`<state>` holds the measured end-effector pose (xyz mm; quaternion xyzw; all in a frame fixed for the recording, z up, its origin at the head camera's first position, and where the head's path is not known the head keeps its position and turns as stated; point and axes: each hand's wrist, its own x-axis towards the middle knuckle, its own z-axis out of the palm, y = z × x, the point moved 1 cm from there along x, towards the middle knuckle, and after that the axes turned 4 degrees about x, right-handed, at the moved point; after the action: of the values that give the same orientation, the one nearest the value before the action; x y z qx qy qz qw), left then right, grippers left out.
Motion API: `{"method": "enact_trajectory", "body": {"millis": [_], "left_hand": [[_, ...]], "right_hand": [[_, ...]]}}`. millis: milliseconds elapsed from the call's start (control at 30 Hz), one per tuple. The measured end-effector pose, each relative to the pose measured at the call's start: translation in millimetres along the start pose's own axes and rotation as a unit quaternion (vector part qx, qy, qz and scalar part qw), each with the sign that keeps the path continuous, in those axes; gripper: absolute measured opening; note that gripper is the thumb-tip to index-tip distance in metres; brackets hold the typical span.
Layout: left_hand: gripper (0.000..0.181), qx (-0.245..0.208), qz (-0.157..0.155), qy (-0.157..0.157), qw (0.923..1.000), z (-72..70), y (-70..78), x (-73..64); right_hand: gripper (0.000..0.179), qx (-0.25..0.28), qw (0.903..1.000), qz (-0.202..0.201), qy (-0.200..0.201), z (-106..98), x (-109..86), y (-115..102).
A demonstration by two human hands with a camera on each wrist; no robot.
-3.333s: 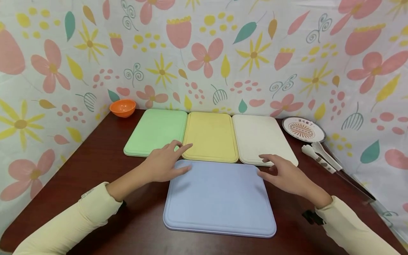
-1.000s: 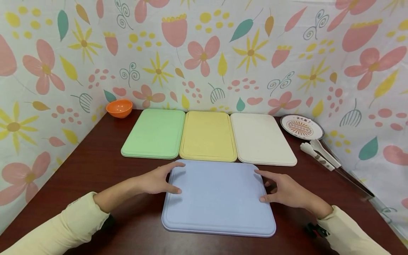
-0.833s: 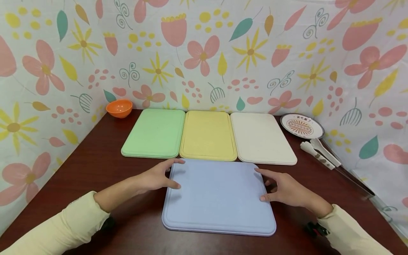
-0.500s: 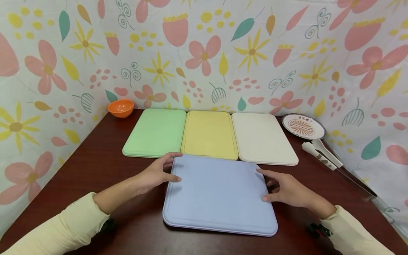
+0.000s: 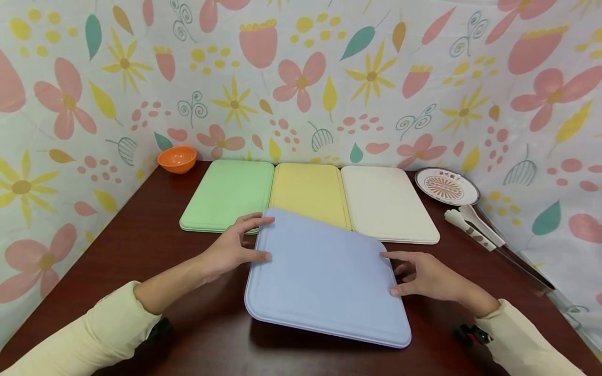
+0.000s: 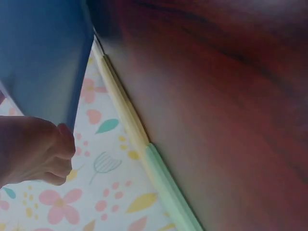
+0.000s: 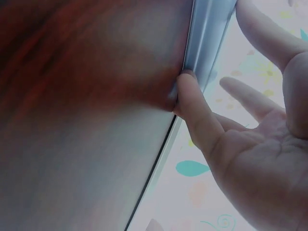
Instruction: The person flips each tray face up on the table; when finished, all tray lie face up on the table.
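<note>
A blue cutting board (image 5: 329,282) tilts over the table in the head view, its left side raised and its right side lower. My left hand (image 5: 221,256) grips the raised left edge, thumb on top and the other fingers at the side and beneath. In the left wrist view the curled left hand (image 6: 36,151) holds the board's edge. On the opposite side my right hand (image 5: 428,277) holds the right edge, thumb and index fingertip on the upper face. The right wrist view shows a finger of the right hand (image 7: 264,159) against the rim from below.
Green (image 5: 230,196), yellow (image 5: 308,196) and white (image 5: 388,203) cutting boards lie side by side behind the blue one. An orange bowl (image 5: 177,159) stands back left. At the right are a patterned plate (image 5: 447,186) and tongs (image 5: 498,248). Floral cloth (image 5: 301,78) encloses the table.
The blue board lay flat earlier; its left side has come up off the table. My left hand has risen with that edge, while the right hand has stayed almost in place.
</note>
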<state>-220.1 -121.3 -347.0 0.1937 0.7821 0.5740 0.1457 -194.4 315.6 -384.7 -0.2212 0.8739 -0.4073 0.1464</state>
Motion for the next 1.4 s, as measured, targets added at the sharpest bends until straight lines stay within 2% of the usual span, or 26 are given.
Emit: {"method": "enact_trajectory", "body": {"millis": [200, 367, 500, 600, 767, 933, 1033, 1267, 1400], "left_hand": [[0.073, 0.015, 0.015, 0.009, 0.9997, 2.0, 17.6, 1.4], [0.071, 0.026, 0.040, 0.028, 0.9985, 10.7, 35.5, 6.9], [0.071, 0.016, 0.073, 0.042, 0.9964, 19.2, 49.2, 11.3], [0.070, 0.025, 0.109, 0.055, 0.9922, 25.8, 58.4, 15.0], [0.066, 0.032, 0.145, 0.078, 0.9859, 39.7, 71.1, 23.7], [0.064, 0.015, 0.181, 0.083, 0.9798, 51.5, 81.3, 32.1], [0.064, 0.010, 0.190, 0.084, 0.9781, 56.0, 85.5, 35.2], [0.063, 0.008, 0.188, 0.093, 0.9777, 60.9, 99.0, 35.9], [0.061, 0.016, 0.204, 0.095, 0.9742, 61.8, 108.7, 35.8]], "right_hand": [[0.079, 0.029, 0.9993, 0.002, -0.023, -2, 0.9, 0], [0.076, 0.058, 0.9976, -0.010, -0.036, -4, 0.4, 0], [0.076, 0.090, 0.9945, -0.025, -0.048, -5, 1.4, 3], [0.076, 0.106, 0.9923, -0.035, -0.053, -5, 2.8, 7], [0.076, 0.117, 0.9902, -0.057, -0.050, -6, 3.7, 13], [0.077, 0.138, 0.9895, -0.027, -0.030, -3, 1.0, 10], [0.078, 0.147, 0.9888, -0.013, -0.024, -2, -1.0, 7], [0.080, 0.136, 0.9892, -0.046, -0.026, 1, 4.8, 3], [0.083, 0.138, 0.9886, -0.048, -0.037, 7, 7.0, -3]]}}
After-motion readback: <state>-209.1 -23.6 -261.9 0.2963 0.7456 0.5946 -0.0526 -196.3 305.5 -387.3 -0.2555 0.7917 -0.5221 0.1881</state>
